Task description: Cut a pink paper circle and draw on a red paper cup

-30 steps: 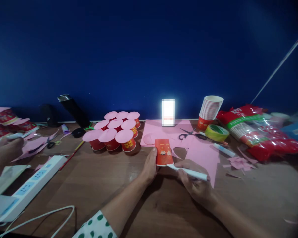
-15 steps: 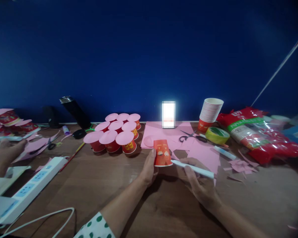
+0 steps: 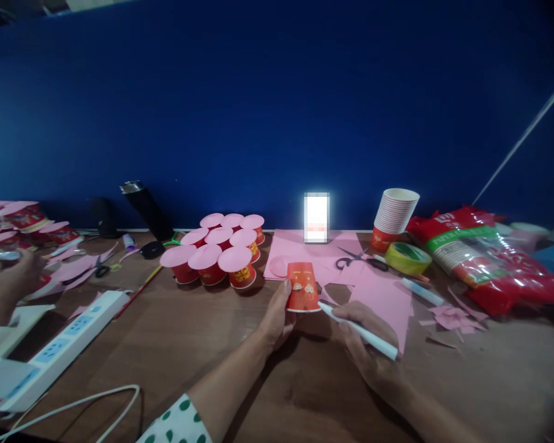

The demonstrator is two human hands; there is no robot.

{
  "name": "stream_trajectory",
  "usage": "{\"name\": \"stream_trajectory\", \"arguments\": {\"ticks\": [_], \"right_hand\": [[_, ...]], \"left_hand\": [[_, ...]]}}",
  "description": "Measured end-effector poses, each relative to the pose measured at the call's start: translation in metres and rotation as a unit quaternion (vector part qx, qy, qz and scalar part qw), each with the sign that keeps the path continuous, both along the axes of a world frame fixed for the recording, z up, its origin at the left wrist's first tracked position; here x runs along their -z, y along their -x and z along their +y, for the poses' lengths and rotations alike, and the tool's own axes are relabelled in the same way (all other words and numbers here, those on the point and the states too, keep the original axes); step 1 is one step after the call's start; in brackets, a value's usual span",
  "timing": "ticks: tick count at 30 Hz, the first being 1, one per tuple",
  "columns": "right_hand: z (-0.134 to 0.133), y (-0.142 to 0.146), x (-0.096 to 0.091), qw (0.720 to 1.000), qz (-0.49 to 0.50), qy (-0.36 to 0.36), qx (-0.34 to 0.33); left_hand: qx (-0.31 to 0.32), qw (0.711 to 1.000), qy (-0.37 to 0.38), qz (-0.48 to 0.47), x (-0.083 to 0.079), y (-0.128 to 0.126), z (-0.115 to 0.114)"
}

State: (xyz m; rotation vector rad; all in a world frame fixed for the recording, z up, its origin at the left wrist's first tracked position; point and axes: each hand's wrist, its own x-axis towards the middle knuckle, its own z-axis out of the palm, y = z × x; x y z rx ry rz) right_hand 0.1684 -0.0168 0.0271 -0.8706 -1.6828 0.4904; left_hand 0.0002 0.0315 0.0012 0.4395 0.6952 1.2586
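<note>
A red paper cup (image 3: 303,288), printed with small figures, is upside down in my left hand (image 3: 277,312), whose fingers wrap its left side. My right hand (image 3: 367,335) grips a white pen-like tube (image 3: 364,332), its narrow tip close to the cup's lower right rim; whether they touch I cannot tell. Behind the cup lie sheets of pink paper (image 3: 383,301), with a pink paper disc (image 3: 279,266) on them. To the left stand several upturned red cups (image 3: 206,274) topped with pink paper discs (image 3: 235,259).
Scissors (image 3: 357,261), yellow tape (image 3: 407,258), a cup stack (image 3: 396,212) and a red plastic bag (image 3: 471,252) lie at the right. Leftward are a white power strip (image 3: 69,344), a cable (image 3: 136,389), a black flask (image 3: 148,209) and another person's hand (image 3: 7,283).
The tube in my right hand has tilted more steeply, its rear end lower. My left hand keeps its hold on the cup. The view has shifted slightly, and the other person's hand has moved.
</note>
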Motion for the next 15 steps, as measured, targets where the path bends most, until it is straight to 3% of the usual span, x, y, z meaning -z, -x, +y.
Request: {"name": "stream_trajectory", "arguments": {"ticks": [7,15], "right_hand": [[0.0001,0.0018,0.0026,0.999,-0.022,0.019,0.017],[-0.0006,0.0020,0.0017,0.998,-0.040,0.042,0.005]], "left_hand": [[0.010,1.000,0.001,0.023,-0.0054,-0.0017,-0.0015],[0.016,0.999,-0.020,0.040,0.0008,-0.0037,-0.0023]]}}
